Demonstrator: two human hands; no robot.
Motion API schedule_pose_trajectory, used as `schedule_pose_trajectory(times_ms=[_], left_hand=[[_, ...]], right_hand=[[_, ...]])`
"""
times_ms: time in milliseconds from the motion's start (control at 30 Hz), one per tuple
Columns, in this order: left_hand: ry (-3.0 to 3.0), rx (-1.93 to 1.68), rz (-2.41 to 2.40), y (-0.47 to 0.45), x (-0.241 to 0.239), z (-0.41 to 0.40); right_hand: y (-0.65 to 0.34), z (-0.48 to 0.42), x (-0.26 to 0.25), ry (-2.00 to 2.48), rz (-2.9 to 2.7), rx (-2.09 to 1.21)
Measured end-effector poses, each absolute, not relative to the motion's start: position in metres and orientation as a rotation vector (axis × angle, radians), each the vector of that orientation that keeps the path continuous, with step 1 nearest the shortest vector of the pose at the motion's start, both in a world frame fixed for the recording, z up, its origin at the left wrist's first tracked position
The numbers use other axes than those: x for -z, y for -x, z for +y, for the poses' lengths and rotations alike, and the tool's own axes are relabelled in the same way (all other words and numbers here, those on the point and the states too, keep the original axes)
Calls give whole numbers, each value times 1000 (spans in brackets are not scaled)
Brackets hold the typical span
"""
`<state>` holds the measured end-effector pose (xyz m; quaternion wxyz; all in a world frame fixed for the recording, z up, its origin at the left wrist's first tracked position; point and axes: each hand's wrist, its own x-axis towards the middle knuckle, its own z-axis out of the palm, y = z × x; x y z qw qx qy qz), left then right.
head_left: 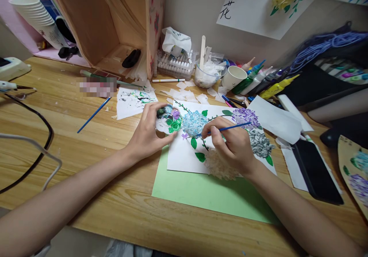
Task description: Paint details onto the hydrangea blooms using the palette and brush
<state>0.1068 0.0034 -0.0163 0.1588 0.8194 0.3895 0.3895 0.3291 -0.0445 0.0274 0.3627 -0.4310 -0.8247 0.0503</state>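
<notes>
A white painting sheet [184, 155] lies on a wooden counter [86, 142], on top of a pale green sheet [201, 193] that shows below it. The sheet carries round clusters of small petals: a pale blue cluster [194, 122] near its upper left, a purple cluster [245, 116] at its upper right, a grey one [260, 144] below the purple, and a cream one [220, 165] at its lower edge, partly hidden by the right hand. Green leaves and thin dark stems join them.

The right hand [232, 148] rests on the sheet, its grip pinched around a thin blue paintbrush [230, 128]; the brush tip meets the paper just below the blue cluster. The left hand [148, 132] sits at the sheet's left edge, its grip curled around a small clear palette [169, 121] dabbed with green, purple and dark paint.

Left of the sheet lie a paint-smeared scrap of paper [133, 102] and a second blue brush [93, 115]. Beyond the sheet's top edge stand a white paper cup [234, 77], a clear tub of markers [175, 63] and several squeeze bottles of paint [258, 82]. Right of the sheet lies a black phone [316, 171].
</notes>
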Motion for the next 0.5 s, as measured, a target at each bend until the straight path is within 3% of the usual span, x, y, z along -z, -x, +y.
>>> schedule_pose_trajectory(times_ms=[500], left_hand=[[-2359, -1132, 1111, -107, 18, 4]], right_hand=[[-330, -44, -27, 1095, -2116, -126]])
